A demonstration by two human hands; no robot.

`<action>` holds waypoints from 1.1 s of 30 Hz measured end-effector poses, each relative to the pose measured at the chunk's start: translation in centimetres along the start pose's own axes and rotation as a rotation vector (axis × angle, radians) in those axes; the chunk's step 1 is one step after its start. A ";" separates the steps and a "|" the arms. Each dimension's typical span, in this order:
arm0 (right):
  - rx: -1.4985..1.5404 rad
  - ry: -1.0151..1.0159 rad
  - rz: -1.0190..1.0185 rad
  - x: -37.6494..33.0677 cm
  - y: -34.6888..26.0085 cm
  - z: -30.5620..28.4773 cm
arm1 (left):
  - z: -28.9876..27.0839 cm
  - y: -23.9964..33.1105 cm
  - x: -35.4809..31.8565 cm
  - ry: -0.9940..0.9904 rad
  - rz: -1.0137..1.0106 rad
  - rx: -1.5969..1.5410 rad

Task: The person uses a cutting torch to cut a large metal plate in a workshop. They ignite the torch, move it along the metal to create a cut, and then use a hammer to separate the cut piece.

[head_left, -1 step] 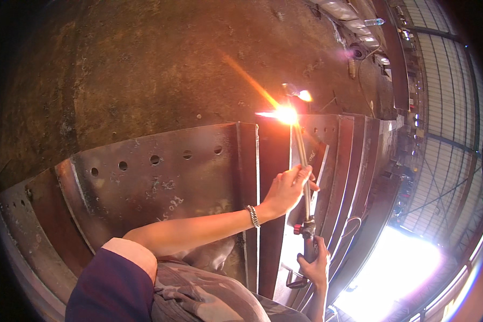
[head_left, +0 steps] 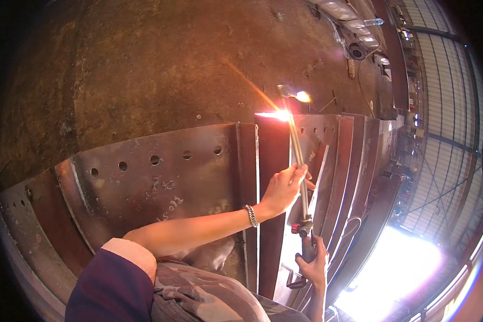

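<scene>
A gas cutting torch [head_left: 297, 144] slants up from my hands, its long metal tubes ending in a glaring bright spot at the upper edge of a steel beam. Around those tubes curl the fingers of my left hand [head_left: 284, 189], about midway along; a chain bracelet is on that wrist. Lower down, my right hand [head_left: 315, 266] grips the torch handle [head_left: 307, 248], just below the valve body with its red knob [head_left: 295, 228]. White flame spreads left from the spot, and a smaller glow shows beside the torch head [head_left: 286, 91]. Glare hides the exact point being heated.
Rusty steel beams [head_left: 161, 198] with bolt holes stand side by side, their edges upright. Beyond lies a brown, stained floor [head_left: 145, 70]. A hose [head_left: 360, 80] and a round dark object [head_left: 357, 51] lie at the upper right, near a plastic bottle [head_left: 374, 22].
The glare at the torch tip has shrunk, so more of the torch head shows. The torch and both hands have shifted very slightly left.
</scene>
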State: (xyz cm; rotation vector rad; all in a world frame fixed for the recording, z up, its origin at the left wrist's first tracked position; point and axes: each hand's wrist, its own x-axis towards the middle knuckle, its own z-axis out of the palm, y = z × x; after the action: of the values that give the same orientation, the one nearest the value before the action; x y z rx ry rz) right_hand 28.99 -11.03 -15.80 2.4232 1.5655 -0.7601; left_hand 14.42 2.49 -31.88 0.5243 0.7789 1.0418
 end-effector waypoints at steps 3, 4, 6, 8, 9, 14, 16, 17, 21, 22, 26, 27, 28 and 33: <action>0.067 0.093 -0.103 0.1 0.0 1.3 | -1.1 -2.1 0.7 0.041 -0.034 -0.067; -0.009 0.144 -0.124 0.2 0.1 1.7 | -1.4 -2.8 1.0 0.049 -0.088 -0.084; -0.071 0.203 -0.203 0.7 0.4 2.2 | -2.2 -4.1 1.5 0.018 -0.123 -0.098; -0.095 0.236 -0.286 1.5 0.7 2.7 | -3.0 -5.0 2.3 0.010 -0.161 -0.031; -0.113 0.237 -0.281 1.5 0.8 2.7 | -2.9 -5.4 2.3 0.024 -0.143 -0.065; -0.177 0.238 -0.261 1.6 0.7 3.1 | -3.1 -6.4 2.6 0.080 -0.122 -0.110; -0.154 0.218 -0.227 1.6 0.6 3.1 | -3.1 -6.6 2.6 0.080 -0.127 -0.122; -0.142 0.209 -0.210 1.6 0.5 3.0 | -3.2 -6.6 2.6 0.079 -0.129 -0.119; -0.139 0.180 -0.177 1.6 0.3 2.9 | -3.4 -6.5 2.4 0.083 -0.142 -0.102; -0.136 0.178 -0.172 1.6 0.2 3.0 | -3.5 -6.4 2.3 0.071 -0.143 -0.058; -0.132 0.162 -0.132 1.4 0.0 3.2 | -4.1 -6.2 2.1 0.033 -0.186 0.021; -0.131 0.170 -0.157 1.3 0.0 3.3 | -4.1 -6.2 2.0 0.035 -0.194 0.027; -0.130 0.171 -0.162 1.3 0.0 3.3 | -4.2 -6.3 2.0 0.039 -0.192 0.027; -0.116 0.156 -0.144 0.9 -0.1 3.4 | -4.1 -7.1 2.0 0.056 -0.182 0.006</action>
State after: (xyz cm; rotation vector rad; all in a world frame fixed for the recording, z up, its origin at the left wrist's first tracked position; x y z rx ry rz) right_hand 28.07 -11.65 -19.18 2.3564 1.8037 -0.4969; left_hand 15.74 1.36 -40.14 0.4225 0.8633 0.8886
